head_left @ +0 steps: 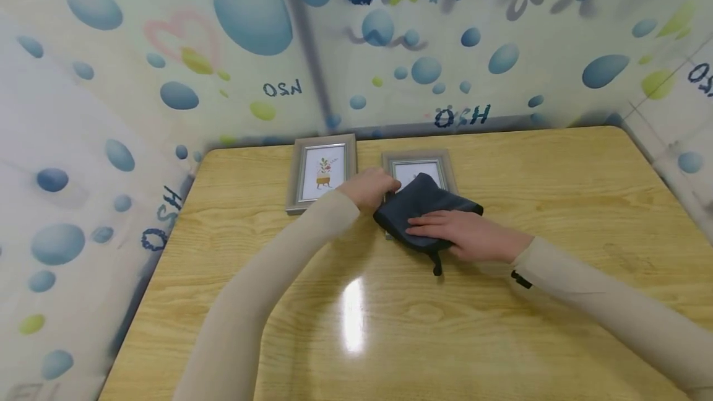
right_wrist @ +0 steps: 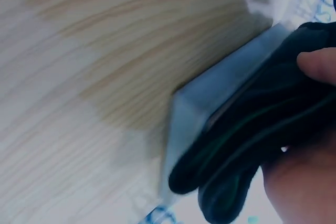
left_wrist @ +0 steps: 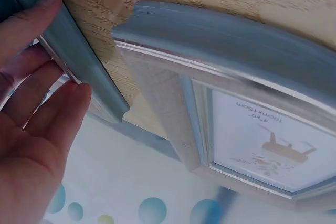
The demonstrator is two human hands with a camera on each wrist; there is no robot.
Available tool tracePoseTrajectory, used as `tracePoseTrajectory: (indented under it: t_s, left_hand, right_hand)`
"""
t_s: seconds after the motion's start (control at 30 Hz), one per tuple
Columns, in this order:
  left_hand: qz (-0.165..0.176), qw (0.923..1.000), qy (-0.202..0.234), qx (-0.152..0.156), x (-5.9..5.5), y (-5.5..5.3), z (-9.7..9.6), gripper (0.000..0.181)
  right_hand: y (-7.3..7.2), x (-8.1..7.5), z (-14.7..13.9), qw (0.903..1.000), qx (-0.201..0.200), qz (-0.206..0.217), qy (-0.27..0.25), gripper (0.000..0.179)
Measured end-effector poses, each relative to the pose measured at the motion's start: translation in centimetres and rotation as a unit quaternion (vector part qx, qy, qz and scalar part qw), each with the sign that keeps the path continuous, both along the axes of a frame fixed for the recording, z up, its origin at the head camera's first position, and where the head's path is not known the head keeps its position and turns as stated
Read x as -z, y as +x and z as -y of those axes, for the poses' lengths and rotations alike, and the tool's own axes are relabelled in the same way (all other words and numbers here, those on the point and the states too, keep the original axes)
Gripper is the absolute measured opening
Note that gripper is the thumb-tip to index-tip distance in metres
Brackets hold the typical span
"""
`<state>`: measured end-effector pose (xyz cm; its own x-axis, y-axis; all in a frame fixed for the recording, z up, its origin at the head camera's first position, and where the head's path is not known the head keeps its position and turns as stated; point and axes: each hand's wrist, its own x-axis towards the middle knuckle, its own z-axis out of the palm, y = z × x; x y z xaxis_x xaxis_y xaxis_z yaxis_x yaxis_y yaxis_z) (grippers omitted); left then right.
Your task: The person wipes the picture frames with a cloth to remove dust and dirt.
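Two grey picture frames lie on the table. My left hand (head_left: pixel 370 188) grips the left edge of the right picture frame (head_left: pixel 419 155), thumb on one side of the border and fingers on the other in the left wrist view. A dark navy folded cloth (head_left: pixel 414 200) covers much of that frame, with a small loop hanging off its near corner. My right hand (head_left: pixel 468 232) lies on the cloth with its fingers stretched out, pressing it onto the frame. In the right wrist view, the cloth (right_wrist: pixel 252 124) bunches in folds over the frame's corner (right_wrist: pixel 191 103).
Just left of my left hand is the other picture frame (head_left: pixel 294 172), holding a picture of a potted plant. The wooden table (head_left: pixel 312 339) meets a wall covering (head_left: pixel 245 98) printed with blue drops along its back edge.
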<state>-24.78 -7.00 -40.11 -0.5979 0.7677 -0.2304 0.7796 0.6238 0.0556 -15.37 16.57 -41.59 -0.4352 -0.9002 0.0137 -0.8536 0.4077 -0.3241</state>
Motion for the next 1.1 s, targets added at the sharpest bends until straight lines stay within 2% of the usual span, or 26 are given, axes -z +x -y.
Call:
tracePoseTrajectory:
  t_s: [0.13, 0.3, 0.4, 0.5, 0.63, 0.77, 0.87, 0.93, 1.0, 1.1]
  left_hand:
    - [0.003, 1.0, 0.002, 0.004, 0.0, -0.1, 0.0, 0.024]
    - [0.006, 1.0, 0.006, -0.002, 0.0, -0.3, 0.2, 0.021]
    - [0.01, 0.9999, 0.008, -0.001, 0.0, -0.3, 0.3, 0.019]
    - [0.006, 0.9999, 0.009, -0.001, 0.1, -0.3, 0.4, 0.018]
    - [-0.003, 0.9999, 0.014, -0.001, 0.3, -0.5, 0.5, 0.02]
    - [0.001, 0.9996, 0.029, -0.005, 0.5, -0.5, 0.5, 0.02]
    - [0.008, 0.999, 0.044, -0.011, 0.6, -0.4, 0.5, 0.015]
    - [0.01, 0.9986, 0.051, -0.011, 0.7, -0.3, 0.4, 0.014]
    - [0.012, 0.9985, 0.052, -0.012, 0.7, -0.3, 0.5, 0.014]
    - [0.017, 0.9986, 0.05, -0.011, 0.6, -0.3, 0.5, 0.018]
  right_hand:
    - [0.1, -0.4, -2.5, 0.9995, 0.028, 0.006, 0.01, 0.07]
    - [0.2, -1.0, -4.8, 0.9983, 0.04, -0.023, 0.035, 0.071]
    - [0.3, -1.2, -5.1, 0.9968, 0.032, -0.054, 0.05, 0.069]
    - [0.5, -1.1, -4.4, 0.9918, 0.003, -0.108, 0.067, 0.062]
    - [0.8, -0.7, -2.0, 0.9793, -0.046, -0.172, 0.097, 0.056]
    - [1.2, -0.2, 0.9, 0.9616, -0.078, -0.235, 0.118, 0.053]
    - [1.3, 0.2, 2.5, 0.9454, -0.087, -0.291, 0.118, 0.048]
    - [1.4, 0.4, 2.9, 0.9395, -0.085, -0.312, 0.114, 0.047]
    - [1.3, 0.6, 2.8, 0.9364, -0.083, -0.324, 0.107, 0.047]
    - [1.1, 0.8, 1.7, 0.9448, -0.077, -0.304, 0.094, 0.048]
